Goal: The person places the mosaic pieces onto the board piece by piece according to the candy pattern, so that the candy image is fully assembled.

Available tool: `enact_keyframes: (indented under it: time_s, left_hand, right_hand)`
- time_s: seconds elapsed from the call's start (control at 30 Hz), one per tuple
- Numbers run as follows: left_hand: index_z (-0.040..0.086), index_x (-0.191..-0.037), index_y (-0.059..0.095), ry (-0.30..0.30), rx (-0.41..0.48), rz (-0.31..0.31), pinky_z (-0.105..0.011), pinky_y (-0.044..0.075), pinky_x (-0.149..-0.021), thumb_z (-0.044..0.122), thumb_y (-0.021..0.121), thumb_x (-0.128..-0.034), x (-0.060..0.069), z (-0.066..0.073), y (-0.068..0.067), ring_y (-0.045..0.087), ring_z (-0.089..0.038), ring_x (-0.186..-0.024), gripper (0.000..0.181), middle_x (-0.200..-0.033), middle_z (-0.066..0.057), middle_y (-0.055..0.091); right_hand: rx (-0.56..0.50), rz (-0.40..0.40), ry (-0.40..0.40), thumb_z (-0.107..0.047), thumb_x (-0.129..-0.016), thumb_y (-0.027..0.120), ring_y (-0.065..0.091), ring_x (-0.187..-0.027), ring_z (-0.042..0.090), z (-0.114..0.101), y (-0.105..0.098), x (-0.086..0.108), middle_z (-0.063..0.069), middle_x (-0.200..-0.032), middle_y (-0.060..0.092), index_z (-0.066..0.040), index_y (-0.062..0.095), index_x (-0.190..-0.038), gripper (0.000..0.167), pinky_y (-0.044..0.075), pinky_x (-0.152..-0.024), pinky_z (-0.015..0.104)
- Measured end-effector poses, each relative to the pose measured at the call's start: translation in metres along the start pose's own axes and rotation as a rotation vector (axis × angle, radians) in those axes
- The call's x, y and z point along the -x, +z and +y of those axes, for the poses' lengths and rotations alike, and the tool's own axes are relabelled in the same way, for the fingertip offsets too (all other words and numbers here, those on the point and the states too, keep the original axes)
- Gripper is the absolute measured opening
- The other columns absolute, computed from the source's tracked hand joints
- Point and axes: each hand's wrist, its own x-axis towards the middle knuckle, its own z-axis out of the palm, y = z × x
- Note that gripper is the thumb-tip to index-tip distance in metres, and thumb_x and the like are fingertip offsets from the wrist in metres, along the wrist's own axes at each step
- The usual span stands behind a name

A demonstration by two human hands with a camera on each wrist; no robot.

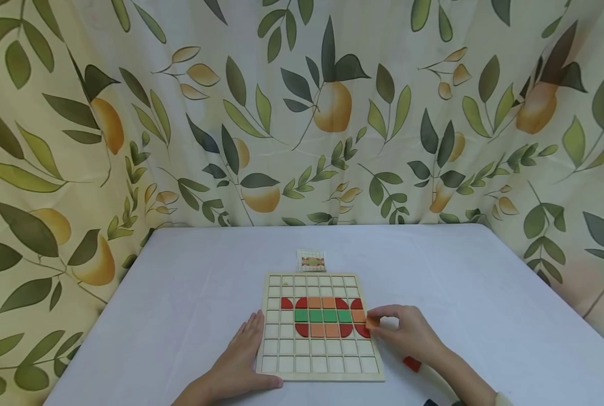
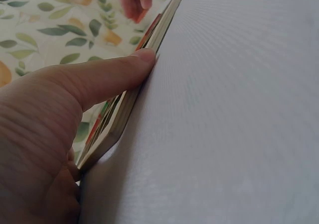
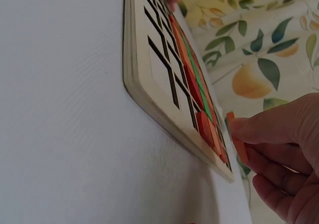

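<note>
On the table lies a square wooden grid board (image 1: 322,376) with red, orange and green tiles set in its middle rows. My right hand (image 1: 408,332), at the board's right edge, pinches an orange tile (image 3: 237,137) between thumb and fingers; in the right wrist view the tile is held apart from the board. My left hand (image 1: 238,358) rests along the board's left side, fingers straight. Its thumb (image 2: 117,74) lies on the near edge of the board. Part of the board's right edge is hidden behind the right hand in the head view.
A small pattern card (image 1: 311,254) showing a coloured grid lies just beyond the board. Beneath the right forearm is a red tile (image 1: 412,363). A dark object (image 1: 430,402) shows at the bottom edge. Leaf-and-fruit fabric (image 1: 302,169) hangs behind the white table (image 1: 205,265).
</note>
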Motion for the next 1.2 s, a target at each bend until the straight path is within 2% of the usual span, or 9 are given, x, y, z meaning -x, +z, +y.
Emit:
enact_keyframes:
  time_s: [0.23,0.4,0.6,0.83,1.2]
  left_hand:
    - [-0.005,-0.145,0.011,0.004,-0.004,-0.001,-0.049,0.006,-0.108,0.070,0.067,-0.0601,-0.001,0.000,0.000,0.003,-0.026,-0.138,0.126,-0.151,-0.017,0.011]
    - [-0.005,-0.145,0.010,0.007,0.009,-0.003,-0.049,0.006,-0.108,0.070,0.067,-0.0604,-0.001,0.000,0.000,0.002,-0.026,-0.138,0.126,-0.151,-0.017,0.011]
    - [-0.005,-0.145,0.010,0.012,0.006,-0.004,-0.050,0.006,-0.108,0.070,0.067,-0.0607,-0.001,-0.001,0.000,0.002,-0.026,-0.138,0.126,-0.151,-0.017,0.010]
    - [-0.005,-0.145,0.011,0.005,-0.003,-0.004,-0.049,0.006,-0.108,0.071,0.067,-0.0602,-0.001,-0.001,0.000,0.003,-0.026,-0.138,0.126,-0.151,-0.017,0.011]
    - [-0.004,-0.145,0.010,-0.003,0.000,-0.007,-0.049,0.006,-0.108,0.070,0.067,-0.0600,-0.001,-0.001,0.000,0.003,-0.026,-0.138,0.126,-0.151,-0.016,0.011]
  right_hand:
    - [-0.020,-0.032,-0.100,-0.008,-0.075,0.075,0.061,-0.088,0.013,-0.009,0.007,-0.011,-0.005,-0.092,0.068,-0.007,0.071,-0.098,0.023,0.051,-0.079,0.036]
    - [-0.040,-0.044,-0.141,-0.009,-0.075,0.076,0.062,-0.091,0.017,-0.019,0.013,-0.019,-0.003,-0.094,0.068,-0.006,0.071,-0.098,0.023,0.050,-0.080,0.039]
    - [-0.035,-0.044,-0.145,-0.011,-0.076,0.075,0.062,-0.094,0.018,-0.028,0.019,-0.028,-0.002,-0.097,0.068,-0.007,0.071,-0.099,0.024,0.050,-0.081,0.038]
    - [-0.057,-0.036,-0.169,-0.010,-0.076,0.075,0.062,-0.090,0.014,-0.038,0.023,-0.033,-0.003,-0.092,0.069,-0.005,0.071,-0.099,0.024,0.050,-0.080,0.041]
    - [-0.088,-0.068,-0.206,-0.012,-0.077,0.074,0.062,-0.092,0.014,-0.046,0.034,-0.042,-0.001,-0.095,0.069,-0.003,0.071,-0.102,0.026,0.050,-0.081,0.039]
